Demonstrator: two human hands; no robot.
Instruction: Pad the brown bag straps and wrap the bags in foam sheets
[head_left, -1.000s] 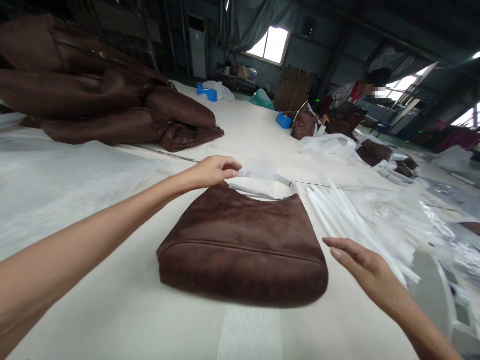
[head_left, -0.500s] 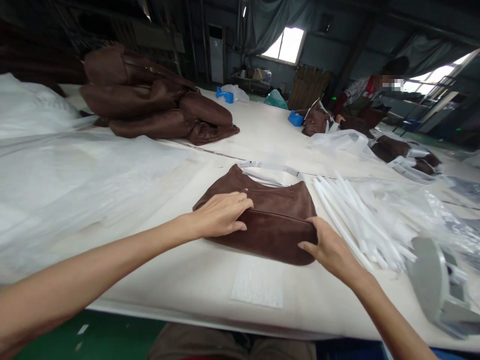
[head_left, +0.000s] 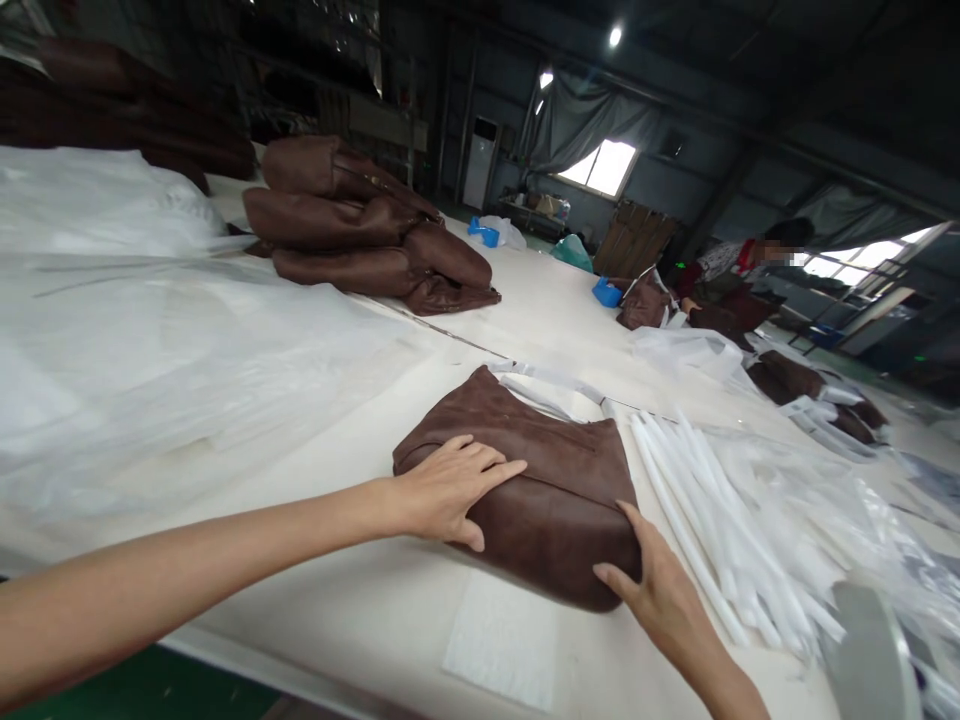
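A brown leather handbag [head_left: 555,540] lies on the pale table, its base turned towards me. Its strap [head_left: 551,380], wrapped in white, lies beyond the far edge. My left hand [head_left: 454,490] rests on the bag's left half, fingers stretched over the seam and thumb lower down. At the bag's right end, my right hand [head_left: 649,570] cups the corner between fingers and thumb. Partly under the bag's near side lies a white foam sheet [head_left: 502,640].
White tubes [head_left: 697,530] and clear plastic bags [head_left: 847,500] lie to the right, near a grey dispenser-like object [head_left: 870,650]. Plastic sheeting [head_left: 150,370] covers the left side. Several brown bags [head_left: 360,230] are piled behind. A co-worker [head_left: 739,265] stands far right.
My view has shifted, so the bag and table sit lower in it. The left hand's fingers have straightened out over the bag. The right hand stays at the bag's right end.
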